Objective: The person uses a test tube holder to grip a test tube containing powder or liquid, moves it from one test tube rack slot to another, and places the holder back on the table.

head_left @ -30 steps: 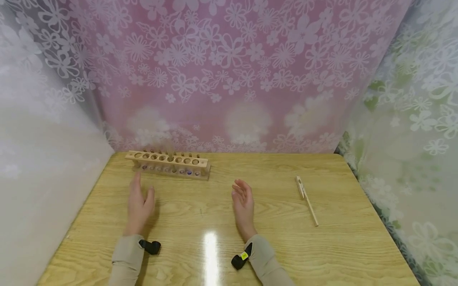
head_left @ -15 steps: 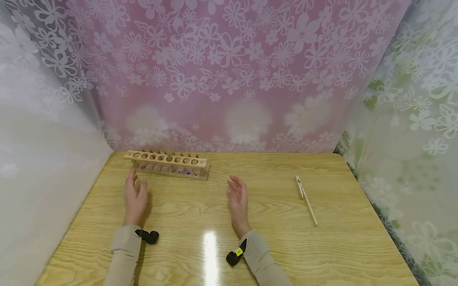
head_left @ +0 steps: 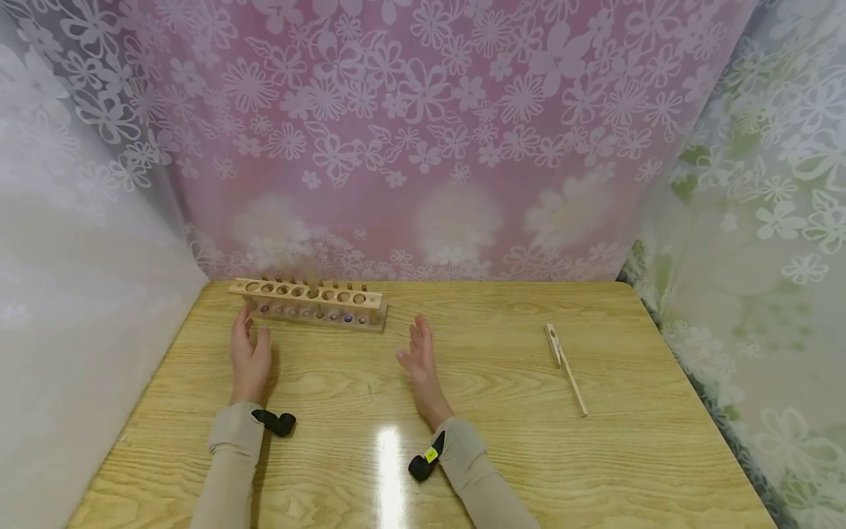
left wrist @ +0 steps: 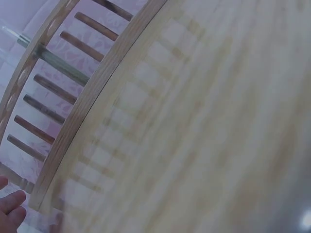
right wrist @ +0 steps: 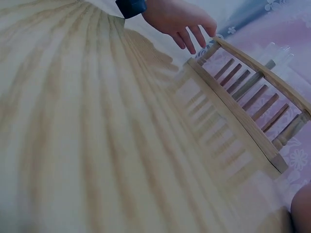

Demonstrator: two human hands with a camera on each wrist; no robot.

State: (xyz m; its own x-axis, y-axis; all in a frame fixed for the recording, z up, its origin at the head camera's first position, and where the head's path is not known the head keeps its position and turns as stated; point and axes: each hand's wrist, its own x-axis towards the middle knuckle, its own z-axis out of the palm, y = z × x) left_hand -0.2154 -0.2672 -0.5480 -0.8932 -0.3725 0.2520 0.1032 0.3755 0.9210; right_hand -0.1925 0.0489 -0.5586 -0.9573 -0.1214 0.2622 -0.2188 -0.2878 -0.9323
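Note:
A wooden test tube rack (head_left: 370, 303) stands at the back left of the table. One glass test tube (left wrist: 63, 65) with greenish-grey contents passes through a hole near the middle of its top board. My left hand (head_left: 251, 361) is at the rack's left end, fingertips right by its near corner, fingers relaxed and thumb apart. In the right wrist view the same left hand (right wrist: 180, 22) shows beside that end of the rack. My right hand (head_left: 424, 371) is over the table to the right of the rack, fingers extended and thumb spread, holding nothing.
A wooden test tube holder (head_left: 570, 378) lies on the table (head_left: 502, 455) at the right. Floral curtains surround the table: a pink curtain (head_left: 423, 147) behind, pale ones at both sides. Light glares on the tabletop near the front middle.
My right hand has moved left toward the rack, its fingers straightening and thumb spreading. My left hand has drawn slightly closer to the rack's left end. Rack and holder stay put.

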